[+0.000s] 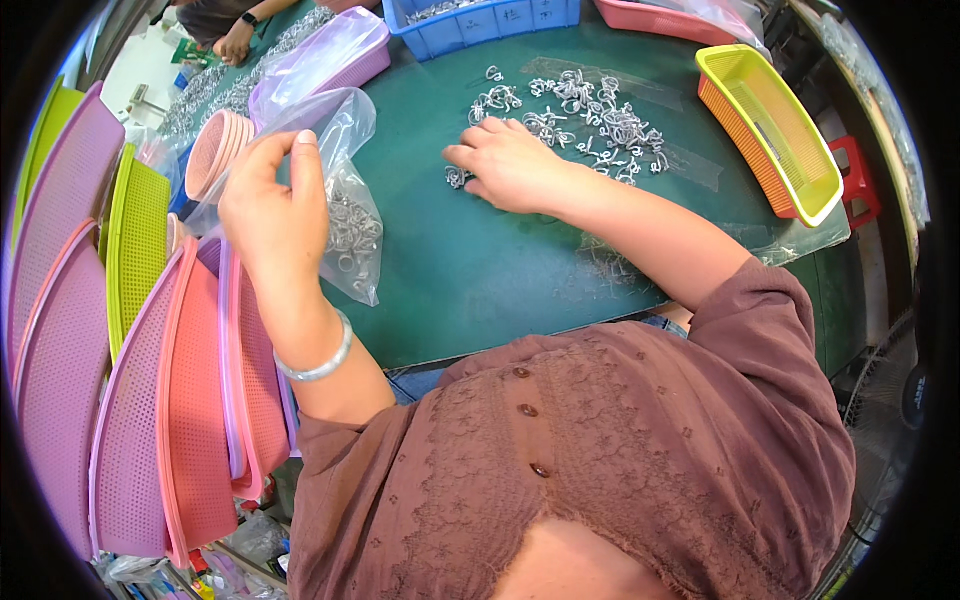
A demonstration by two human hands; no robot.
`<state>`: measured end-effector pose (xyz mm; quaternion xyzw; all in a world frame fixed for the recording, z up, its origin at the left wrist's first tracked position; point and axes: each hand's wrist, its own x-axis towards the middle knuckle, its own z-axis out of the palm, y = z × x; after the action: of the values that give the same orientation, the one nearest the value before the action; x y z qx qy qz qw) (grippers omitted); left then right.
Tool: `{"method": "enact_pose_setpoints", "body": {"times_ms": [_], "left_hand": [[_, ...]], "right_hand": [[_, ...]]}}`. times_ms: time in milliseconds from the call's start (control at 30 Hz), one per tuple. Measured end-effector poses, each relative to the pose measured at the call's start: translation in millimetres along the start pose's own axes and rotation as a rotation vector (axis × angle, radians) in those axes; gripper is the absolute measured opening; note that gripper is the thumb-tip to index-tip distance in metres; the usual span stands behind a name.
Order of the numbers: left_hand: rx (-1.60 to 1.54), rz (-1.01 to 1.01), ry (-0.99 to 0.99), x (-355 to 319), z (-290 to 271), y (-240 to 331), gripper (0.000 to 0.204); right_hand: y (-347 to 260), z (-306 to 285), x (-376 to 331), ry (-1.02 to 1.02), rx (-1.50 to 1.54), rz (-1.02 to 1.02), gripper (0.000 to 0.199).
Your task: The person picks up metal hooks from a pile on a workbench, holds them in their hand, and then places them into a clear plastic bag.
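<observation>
My left hand point(275, 205) is closed on the upper edge of a clear plastic bag point(352, 125), its thumb and forefinger close together. Small silvery metal hooks point(350, 225), bent like wire curls, lie in the bag's lower part on the table. My right hand point(515, 170) rests palm down at the near left side of a scattered heap of the same metal hooks point(615, 120), its fingers spread and curved. A few hooks point(457, 177) lie right by its fingertips and thumb. What is under the palm is hidden.
Stacked purple, red and green plastic baskets point(130, 400) crowd my left side. A blue crate point(485, 30) and a purple basket point(365, 60) stand along the far edge of the green table point(480, 290). A yellow-orange basket point(720, 80) sits right. Another person's hand point(235, 42) shows far left.
</observation>
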<state>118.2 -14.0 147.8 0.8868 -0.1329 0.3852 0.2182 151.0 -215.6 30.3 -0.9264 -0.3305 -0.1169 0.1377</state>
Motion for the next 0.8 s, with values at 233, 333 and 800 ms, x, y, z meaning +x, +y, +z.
{"method": "enact_pose_setpoints", "body": {"times_ms": [233, 333, 800], "left_hand": [[-0.573, 0.016, -0.120, -57, 16, 31, 0.015], [-0.488, -0.201, -0.414, -98, 51, 15, 0.035], [-0.845, -0.526, -0.646, -119, 75, 24, 0.018]], "right_hand": [[-5, 7, -1, -0.084, 0.177, -0.156, 0.027], [-4, -4, -20, 0.003, 0.442, -0.100, 0.026], [-15, -31, -55, 0.150, 0.379, -0.056, 0.003]]}}
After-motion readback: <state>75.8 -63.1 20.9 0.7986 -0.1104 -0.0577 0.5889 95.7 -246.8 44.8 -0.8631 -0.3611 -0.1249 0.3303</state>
